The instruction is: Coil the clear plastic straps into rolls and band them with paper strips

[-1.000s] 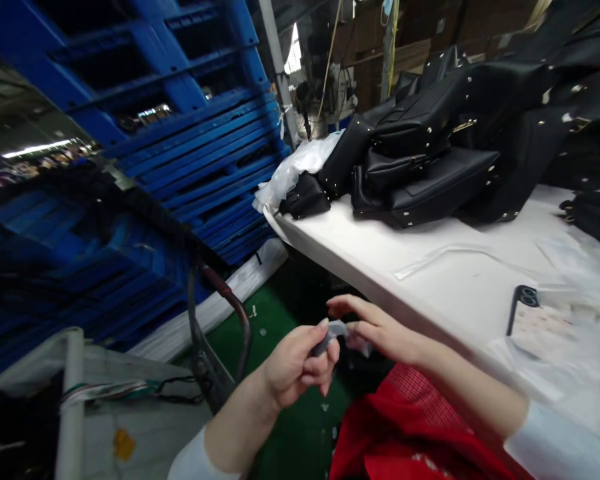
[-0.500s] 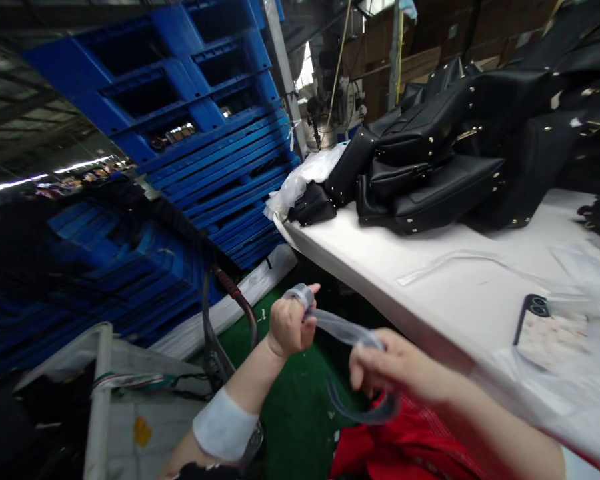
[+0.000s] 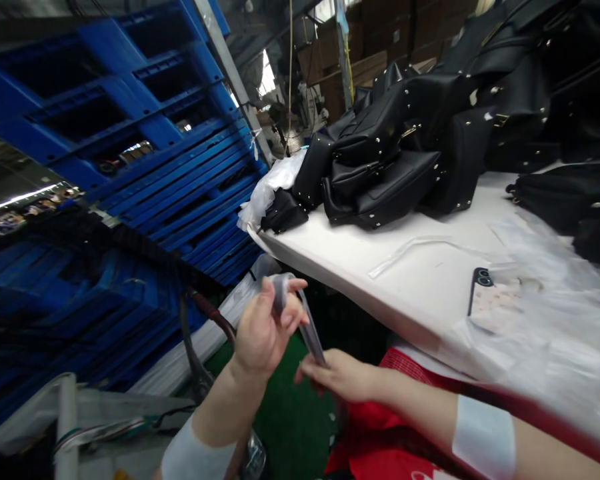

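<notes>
A translucent greyish plastic strip (image 3: 310, 333) runs between my two hands, off the table's front edge. My left hand (image 3: 267, 327) is raised palm inward, with the strip looped around its fingers near the thumb. Lower and to the right, my right hand (image 3: 335, 375) pinches the strip between thumb and fingers. The rest of the strip below my right hand is mostly hidden. Pale cuffs of material wrap both forearms.
A white table (image 3: 340, 260) carries a heap of black bags (image 3: 380, 153), a phone (image 3: 495, 293) and clear plastic film (image 3: 545, 333). Stacked blue pallets (image 3: 180, 180) stand at the left. Below them are a cart handle (image 3: 205, 307) and a white-framed bin (image 3: 67, 407).
My left hand has turned its palm toward me and come nearer. My right hand has moved left and down, and the strip now slopes steeply between them. The view has shifted right.
</notes>
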Demonstrator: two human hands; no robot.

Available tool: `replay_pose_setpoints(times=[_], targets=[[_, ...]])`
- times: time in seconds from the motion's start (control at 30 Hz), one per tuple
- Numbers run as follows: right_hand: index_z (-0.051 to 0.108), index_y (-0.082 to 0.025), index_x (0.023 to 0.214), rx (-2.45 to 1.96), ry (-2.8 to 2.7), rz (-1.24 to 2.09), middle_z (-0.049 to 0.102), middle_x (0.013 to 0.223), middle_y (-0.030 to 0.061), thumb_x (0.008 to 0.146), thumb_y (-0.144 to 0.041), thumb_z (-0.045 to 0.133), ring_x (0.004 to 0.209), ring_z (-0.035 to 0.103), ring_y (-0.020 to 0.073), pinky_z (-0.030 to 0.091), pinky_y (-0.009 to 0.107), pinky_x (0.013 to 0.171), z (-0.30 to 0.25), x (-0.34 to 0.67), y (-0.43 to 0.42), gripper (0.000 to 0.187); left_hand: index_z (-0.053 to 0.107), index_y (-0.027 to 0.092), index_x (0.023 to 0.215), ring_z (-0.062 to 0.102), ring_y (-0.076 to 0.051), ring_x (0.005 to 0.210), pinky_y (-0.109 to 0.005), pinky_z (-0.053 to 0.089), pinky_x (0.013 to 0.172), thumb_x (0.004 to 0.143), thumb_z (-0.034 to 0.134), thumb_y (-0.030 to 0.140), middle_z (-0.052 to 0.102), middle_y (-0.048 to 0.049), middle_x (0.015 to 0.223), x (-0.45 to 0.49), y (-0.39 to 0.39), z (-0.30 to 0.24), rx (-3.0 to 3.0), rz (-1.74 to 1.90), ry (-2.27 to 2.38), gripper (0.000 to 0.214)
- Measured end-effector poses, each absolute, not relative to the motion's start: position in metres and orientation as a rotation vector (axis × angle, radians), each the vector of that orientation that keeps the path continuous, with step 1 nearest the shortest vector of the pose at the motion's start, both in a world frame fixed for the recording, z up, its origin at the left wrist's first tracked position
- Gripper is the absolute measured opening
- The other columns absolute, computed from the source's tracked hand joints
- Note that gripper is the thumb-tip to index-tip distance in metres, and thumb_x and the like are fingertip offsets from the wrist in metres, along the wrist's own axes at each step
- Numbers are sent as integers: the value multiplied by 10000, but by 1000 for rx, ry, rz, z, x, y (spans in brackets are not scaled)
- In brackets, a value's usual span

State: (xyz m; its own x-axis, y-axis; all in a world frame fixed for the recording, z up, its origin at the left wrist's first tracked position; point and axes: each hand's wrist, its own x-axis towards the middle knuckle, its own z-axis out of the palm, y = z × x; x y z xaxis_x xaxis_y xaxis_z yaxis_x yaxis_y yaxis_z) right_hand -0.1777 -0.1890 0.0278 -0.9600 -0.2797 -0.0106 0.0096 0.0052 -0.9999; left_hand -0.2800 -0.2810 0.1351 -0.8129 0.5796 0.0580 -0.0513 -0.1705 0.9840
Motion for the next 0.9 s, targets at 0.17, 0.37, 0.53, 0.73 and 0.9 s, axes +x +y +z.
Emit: replay_pose_setpoints(times=[0.17, 0.37, 0.53, 0.73, 0.9], targets=[[696, -96, 1014, -586, 1527, -2309, 445, 528, -53, 929, -577, 453, 463, 404, 62, 384, 196, 510, 64, -153, -157, 546, 722, 164, 861, 639, -293, 929, -392, 452, 905, 652, 755, 434, 704, -112, 837, -310, -296, 102, 1329, 1753, 2482, 344], [666, -148, 874, 208, 2561, -2156, 638, 749, 39, 804, -476, 633, 693, 585, 169, 491, 311, 686, 68, -178, -81, 337, 669, 169, 553, 469, -127, 369, -241, 419, 470, 854, 549, 506, 475, -7, 372, -288, -288, 104, 895, 1221, 2102, 468], [505, -202, 1276, -43, 2840, -1939, 659, 1022, 65, 741, -245, 698, 909, 616, 214, 476, 371, 859, 55, -182, -104, 571, 618, 129, 572, 218, -54, 225, -207, 397, 331, 876, 379, 677, 274, 92, 276, -281, -279, 127, 393, 1291, 1574, 671], [541, -198, 1180, 64, 2662, -2188, 668, 1046, 63, 834, -314, 630, 884, 626, 210, 481, 340, 798, 37, -196, -123, 375, 646, 98, 621, 128, -38, 227, -171, 422, 326, 980, 236, 532, 208, 106, 285, -281, -274, 154, 280, 1460, 1232, 696], [605, -191, 1017, 92, 2651, -2180, 676, 928, 41, 806, -366, 664, 838, 618, 217, 479, 325, 774, 29, -197, -115, 280, 658, 86, 623, 78, -38, 243, -169, 446, 356, 1006, 132, 461, 169, 108, 296, -288, -275, 173, 275, 1602, 1160, 751]])
